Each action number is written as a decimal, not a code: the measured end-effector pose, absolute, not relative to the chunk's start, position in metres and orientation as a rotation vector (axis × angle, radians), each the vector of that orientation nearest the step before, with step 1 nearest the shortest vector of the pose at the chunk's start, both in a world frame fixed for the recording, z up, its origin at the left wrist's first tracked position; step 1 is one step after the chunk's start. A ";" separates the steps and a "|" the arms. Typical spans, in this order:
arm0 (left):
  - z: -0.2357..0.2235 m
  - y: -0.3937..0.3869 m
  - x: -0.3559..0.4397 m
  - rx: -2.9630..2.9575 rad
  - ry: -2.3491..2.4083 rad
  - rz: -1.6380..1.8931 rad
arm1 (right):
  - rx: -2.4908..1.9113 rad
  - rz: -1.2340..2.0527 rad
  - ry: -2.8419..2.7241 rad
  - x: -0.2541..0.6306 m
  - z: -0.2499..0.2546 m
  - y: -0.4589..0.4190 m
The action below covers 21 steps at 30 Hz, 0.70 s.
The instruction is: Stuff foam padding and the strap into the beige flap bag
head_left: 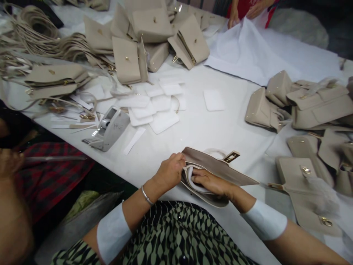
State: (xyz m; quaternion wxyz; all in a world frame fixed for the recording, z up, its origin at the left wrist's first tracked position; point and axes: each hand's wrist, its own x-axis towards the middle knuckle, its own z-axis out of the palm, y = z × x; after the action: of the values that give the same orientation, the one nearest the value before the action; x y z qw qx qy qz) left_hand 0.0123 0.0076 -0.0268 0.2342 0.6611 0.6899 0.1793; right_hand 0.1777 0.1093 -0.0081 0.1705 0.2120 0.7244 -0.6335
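A person's green-and-black patterned top (179,235) fills the bottom center of the frame as two bare hands work on a beige handbag (216,167) at the near edge of a white-covered table (193,127). The handbag lies just below the frame's center, flap raised, its gold-toned clasp plate (231,156) pointing to the upper right. The left hand (173,169), a silver bangle (146,195) at its wrist, grips the bag's left end with fingers closed on the edge. The right hand (211,183) reaches into the opening against a curled white insert (189,175); its fingers are partly hidden, and whether they grip cannot be told. White pads (163,103) overlap at center, near a gray tape dispenser (117,127) at center left. More beige bags (151,24) crowd the upper center and right, with coiled straps (38,29) at upper left. At upper right, a co-worker's hands (234,18) are at a white sheet (264,53).
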 end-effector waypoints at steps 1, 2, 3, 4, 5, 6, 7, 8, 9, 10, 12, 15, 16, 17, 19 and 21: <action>-0.027 0.008 0.012 1.814 1.887 0.495 | 0.590 -1.813 2.042 0.178 -0.009 0.109; -0.027 0.009 0.013 1.812 1.880 0.503 | 0.579 -1.803 2.051 0.179 -0.009 0.109; -0.028 0.009 0.013 1.811 1.876 0.512 | 0.563 -1.777 2.081 0.179 -0.009 0.108; -0.028 0.009 0.013 1.810 1.875 0.521 | 0.549 -1.737 2.123 0.179 -0.009 0.107; -0.028 0.008 0.012 1.812 1.872 0.527 | 0.544 -1.687 2.164 0.179 -0.009 0.107; -0.029 0.008 0.012 1.815 1.869 0.531 | 0.543 -1.631 2.192 0.178 -0.007 0.106; -0.029 0.007 0.012 1.819 1.864 0.533 | 0.546 -1.562 2.206 0.177 -0.006 0.106; -0.029 0.007 0.011 1.822 1.859 0.534 | 0.566 -1.473 2.213 0.175 -0.004 0.107; -0.030 0.006 0.011 1.824 1.855 0.536 | 0.604 -1.369 2.218 0.173 -0.002 0.108; -0.030 0.006 0.011 1.825 1.851 0.540 | 0.648 -1.267 2.217 0.171 -0.001 0.109; -0.032 0.005 0.010 1.823 1.846 0.552 | 0.694 -1.133 2.198 0.164 -0.001 0.111; -0.034 0.004 0.009 1.819 1.827 0.585 | 0.663 -1.109 2.136 0.157 -0.006 0.114; -0.035 0.003 0.009 1.821 1.820 0.594 | 0.653 -1.122 2.118 0.156 -0.008 0.114; -0.035 0.003 0.009 1.823 1.820 0.600 | 0.650 -1.140 2.108 0.155 -0.010 0.115; -0.035 0.003 0.010 1.824 1.831 0.603 | 0.646 -1.193 2.097 0.155 -0.013 0.115; -0.035 0.004 0.009 1.833 1.832 0.595 | 0.634 -1.223 2.098 0.157 -0.015 0.116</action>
State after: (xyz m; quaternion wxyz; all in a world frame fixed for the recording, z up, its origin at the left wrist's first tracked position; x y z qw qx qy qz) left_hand 0.0093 0.0036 -0.0352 0.2389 0.6694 0.6690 0.2174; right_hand 0.1569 0.1164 -0.0150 0.3107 0.2403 0.7944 -0.4633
